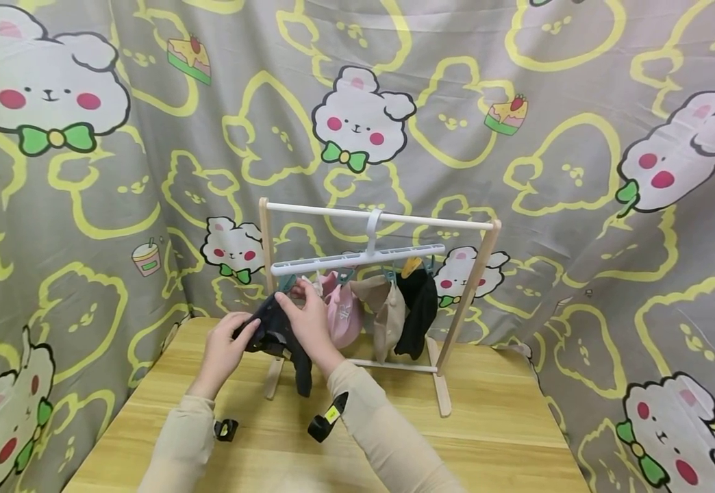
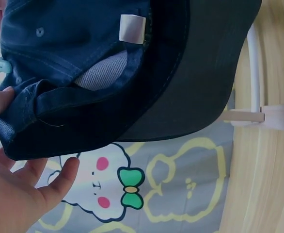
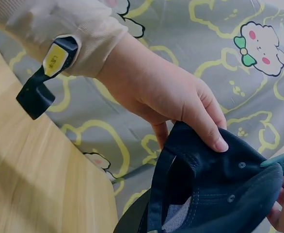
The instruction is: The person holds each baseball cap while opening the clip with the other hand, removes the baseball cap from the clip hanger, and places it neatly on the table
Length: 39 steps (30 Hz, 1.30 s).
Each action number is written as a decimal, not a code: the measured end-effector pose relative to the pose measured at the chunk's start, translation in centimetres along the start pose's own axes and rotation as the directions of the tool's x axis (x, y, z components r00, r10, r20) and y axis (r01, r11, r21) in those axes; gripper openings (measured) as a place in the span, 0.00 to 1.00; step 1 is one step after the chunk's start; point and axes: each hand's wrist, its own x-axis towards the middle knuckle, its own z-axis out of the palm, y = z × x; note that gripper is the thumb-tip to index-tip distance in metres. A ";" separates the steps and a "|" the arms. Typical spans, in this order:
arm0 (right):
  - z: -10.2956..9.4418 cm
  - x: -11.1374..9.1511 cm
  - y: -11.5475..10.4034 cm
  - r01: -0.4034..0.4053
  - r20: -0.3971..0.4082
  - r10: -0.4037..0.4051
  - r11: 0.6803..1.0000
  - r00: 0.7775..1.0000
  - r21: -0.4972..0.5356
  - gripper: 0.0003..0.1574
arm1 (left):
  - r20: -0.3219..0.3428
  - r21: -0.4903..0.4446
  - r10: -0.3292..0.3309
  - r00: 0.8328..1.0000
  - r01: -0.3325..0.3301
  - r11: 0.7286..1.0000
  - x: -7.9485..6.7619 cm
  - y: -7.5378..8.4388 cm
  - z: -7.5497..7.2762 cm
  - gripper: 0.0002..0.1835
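Observation:
A dark navy baseball cap (image 1: 274, 327) hangs tilted between both hands at the left end of a pale hanger (image 1: 357, 259). My left hand (image 1: 224, 349) pinches the cap's edge, thumb on the near side; its fingers (image 2: 59, 187) show beneath the cap in the left wrist view. My right hand (image 1: 311, 318) holds a teal clip (image 3: 276, 159) at the cap's crown, its fingers partly cut off by the right wrist view's edge. The clip's tip touches the cap fabric. Metal buckle (image 2: 132, 29) and strap face the left wrist camera.
The hanger hooks over a white rail (image 1: 431, 220) on a wooden-legged stand. Beside my right hand hang a pink cap (image 1: 344, 315), a beige cap (image 1: 388, 318) and a black cap (image 1: 417, 315). A yellow clip (image 1: 411, 266) sits above. Patterned curtain (image 1: 487, 41) surrounds the wooden table (image 1: 493, 438).

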 end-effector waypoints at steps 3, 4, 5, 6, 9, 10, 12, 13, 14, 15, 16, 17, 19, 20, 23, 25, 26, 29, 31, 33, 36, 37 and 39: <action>0.4 0.2 0.1 0.012 -0.055 -0.011 1.000 0.998 0.008 0.26 | -0.005 -0.004 0.000 1.000 0.000 1.000 -0.2 0.2 0.0 0.09; 0.6 0.3 0.1 0.015 -0.077 -0.014 1.000 0.997 0.012 0.25 | -0.007 -0.004 0.002 1.000 -0.002 1.000 -0.2 0.2 0.0 0.09; 0.7 0.4 0.0 0.018 -0.100 -0.017 1.000 0.995 0.010 0.25 | -0.010 -0.004 0.005 1.000 -0.005 1.000 -0.2 0.3 0.0 0.09; 0.9 0.4 0.0 0.019 -0.123 -0.018 1.000 0.992 0.009 0.24 | -0.012 -0.003 0.005 1.000 -0.005 1.000 -0.3 0.4 0.0 0.08; 1.4 0.5 0.1 0.015 -0.199 -0.013 1.000 0.980 0.005 0.24 | -0.018 -0.008 0.014 1.000 -0.014 1.000 -0.4 0.7 0.0 0.07; 1.6 0.5 0.1 0.014 -0.222 -0.013 1.000 0.975 0.005 0.23 | -0.020 -0.011 0.017 1.000 -0.017 1.000 -0.5 0.8 0.0 0.07; 1.9 0.5 0.2 0.014 -0.258 -0.012 1.000 0.966 0.005 0.22 | -0.025 -0.013 0.021 0.999 -0.022 1.000 -0.5 1.0 -0.1 0.07; 2.0 0.5 0.2 0.016 -0.274 -0.013 1.000 0.962 0.008 0.21 | -0.028 -0.016 0.024 0.999 -0.025 1.000 -0.5 1.0 -0.1 0.07; 2.1 0.5 0.1 0.016 -0.287 -0.013 1.000 0.958 0.009 0.21 | -0.029 -0.018 0.027 0.999 -0.027 0.999 -0.5 1.1 -0.1 0.07; 2.2 0.5 0.1 0.018 -0.301 -0.015 1.000 0.954 0.004 0.20 | -0.030 -0.017 0.031 0.999 -0.032 0.999 -0.6 1.1 -0.1 0.06; 2.2 0.6 0.1 0.021 -0.313 -0.020 1.000 0.950 -0.001 0.20 | -0.029 -0.018 0.036 0.999 -0.037 0.999 -0.6 1.2 -0.1 0.06; 2.3 0.6 0.1 0.023 -0.323 -0.023 1.000 0.946 -0.006 0.20 | -0.029 -0.015 0.042 0.999 -0.043 0.999 -0.6 1.2 -0.1 0.06; 2.3 0.7 0.1 0.030 -0.339 -0.033 0.999 0.940 -0.015 0.20 | -0.027 -0.016 0.047 0.999 -0.047 0.999 -0.6 1.3 -0.1 0.06; 2.3 0.8 0.2 0.036 -0.345 -0.041 0.999 0.938 -0.021 0.20 | -0.025 -0.016 0.048 0.999 -0.049 0.999 -0.6 1.4 0.0 0.06; 2.3 1.0 0.5 0.047 -0.360 -0.060 0.998 0.931 -0.045 0.19 | -0.019 -0.015 0.050 0.999 -0.051 0.999 -0.6 1.5 0.0 0.06; 2.3 1.1 0.7 0.054 -0.366 -0.073 0.997 0.928 -0.061 0.19 | -0.013 -0.017 0.045 0.999 -0.045 0.999 -0.7 1.5 0.0 0.06; 2.3 1.1 0.8 0.055 -0.369 -0.077 0.996 0.926 -0.070 0.18 | -0.009 -0.019 0.041 0.999 -0.042 0.999 -0.7 1.5 0.0 0.06; 2.2 1.1 1.0 0.061 -0.369 -0.086 0.995 0.925 -0.080 0.16 | -0.008 -0.024 0.025 1.000 -0.025 0.999 -0.7 1.4 -0.1 0.07; 2.1 1.0 1.1 0.065 -0.362 -0.088 0.995 0.928 -0.074 0.16 | -0.016 -0.026 0.013 1.000 -0.013 1.000 -0.7 1.3 -0.2 0.07; 2.0 1.0 1.1 0.071 -0.354 -0.089 0.995 0.931 -0.063 0.16 | -0.024 -0.026 -0.001 1.000 0.000 1.000 -0.7 1.2 -0.3 0.07; 1.9 0.8 1.2 0.069 -0.340 -0.083 0.996 0.937 -0.051 0.16 | -0.034 -0.016 -0.014 0.999 0.013 1.000 -0.6 1.1 -0.5 0.07; 1.9 0.8 1.2 0.067 -0.337 -0.080 0.996 0.938 -0.050 0.16 | -0.038 -0.012 -0.015 0.999 0.015 1.000 -0.6 1.0 -0.5 0.07; 1.8 0.7 1.3 0.062 -0.332 -0.076 0.997 0.940 -0.052 0.16 | -0.049 -0.007 -0.021 0.999 0.021 1.000 -0.5 1.0 -0.5 0.07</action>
